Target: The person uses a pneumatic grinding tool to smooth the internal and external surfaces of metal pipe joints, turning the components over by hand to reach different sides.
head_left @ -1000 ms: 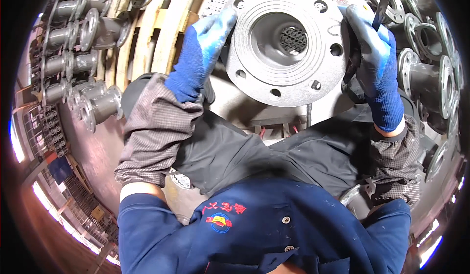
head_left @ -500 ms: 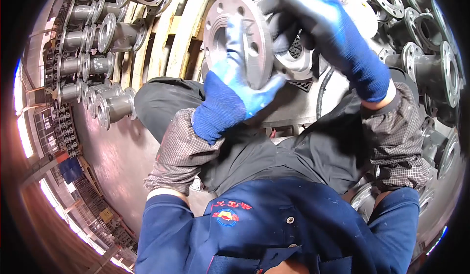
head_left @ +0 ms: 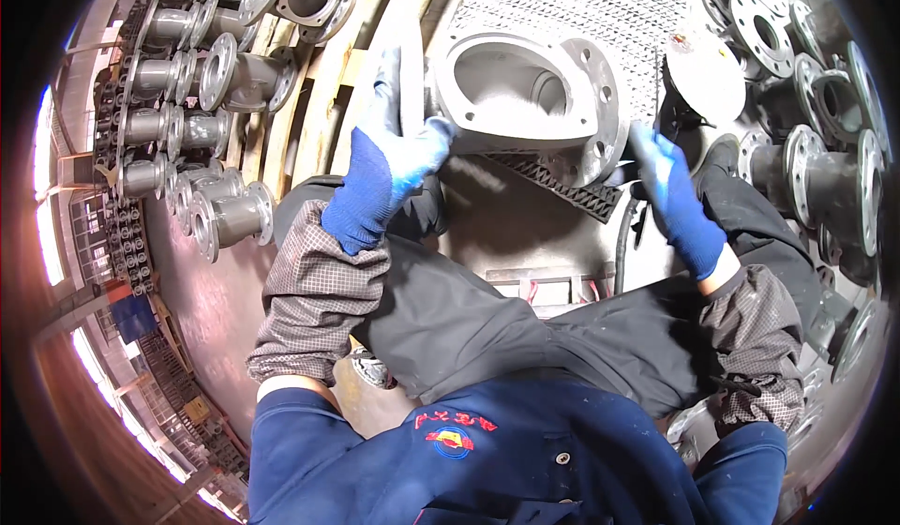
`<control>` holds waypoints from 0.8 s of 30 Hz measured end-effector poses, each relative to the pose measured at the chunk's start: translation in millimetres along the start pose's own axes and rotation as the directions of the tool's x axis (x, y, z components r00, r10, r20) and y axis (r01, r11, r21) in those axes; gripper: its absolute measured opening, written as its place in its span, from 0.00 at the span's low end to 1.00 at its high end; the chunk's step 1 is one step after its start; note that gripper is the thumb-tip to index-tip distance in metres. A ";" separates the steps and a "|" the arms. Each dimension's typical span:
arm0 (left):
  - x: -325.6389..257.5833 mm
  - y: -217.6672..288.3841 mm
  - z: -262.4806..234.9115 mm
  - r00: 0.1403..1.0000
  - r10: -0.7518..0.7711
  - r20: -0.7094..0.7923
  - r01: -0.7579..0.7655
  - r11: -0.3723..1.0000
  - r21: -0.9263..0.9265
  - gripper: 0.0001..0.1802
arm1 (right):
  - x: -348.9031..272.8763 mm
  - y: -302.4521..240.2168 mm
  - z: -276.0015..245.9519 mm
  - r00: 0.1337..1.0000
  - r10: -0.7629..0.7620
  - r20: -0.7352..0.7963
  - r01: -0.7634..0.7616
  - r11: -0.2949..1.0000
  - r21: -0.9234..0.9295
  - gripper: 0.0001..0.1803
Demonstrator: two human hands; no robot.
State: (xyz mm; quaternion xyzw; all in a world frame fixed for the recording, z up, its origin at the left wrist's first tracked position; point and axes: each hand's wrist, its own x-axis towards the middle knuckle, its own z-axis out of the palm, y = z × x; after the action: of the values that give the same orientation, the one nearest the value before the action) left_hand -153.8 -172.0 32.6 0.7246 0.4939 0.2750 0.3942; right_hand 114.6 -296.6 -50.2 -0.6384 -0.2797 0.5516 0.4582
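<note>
A grey flanged valve body (head_left: 514,136) lies in front of me, its large rounded opening with corner bolt holes facing up. My left hand (head_left: 398,150), in a blue-and-white glove, grips the rim of its left flange, fingers along the outer face and thumb on the inner side. At the edge of the right flange (head_left: 600,103) is my right hand (head_left: 664,173), gloved alike. Glare and blur hide how its fingers are bent and whether they touch the metal. Dark parts and a black hose (head_left: 622,248) sit just below that hand.
Under the casting is a black ridged mat (head_left: 553,184); a perforated metal sheet (head_left: 600,5) spreads behind it. Similar castings stand at the left (head_left: 234,216) and right (head_left: 811,178). A wooden pallet (head_left: 328,94) is at back left, a whitish round disc (head_left: 708,80) at back right.
The valve body has gone from a flange facing me to its rounded opening facing up. My left hand has moved left; my right hand has come down to the right flange.
</note>
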 end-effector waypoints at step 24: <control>-10.7 -26.8 -40.7 0.850 0.527 0.025 -0.497 0.784 0.372 0.20 | 46.7 -8.6 39.8 0.885 -0.410 0.222 0.466 0.768 -0.440 0.24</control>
State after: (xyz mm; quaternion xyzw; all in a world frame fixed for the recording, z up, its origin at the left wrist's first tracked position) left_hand -203.0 -164.5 31.8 0.8798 0.3363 0.3039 0.1434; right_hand 88.7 -241.7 -62.3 -0.6166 -0.5743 0.3771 0.3844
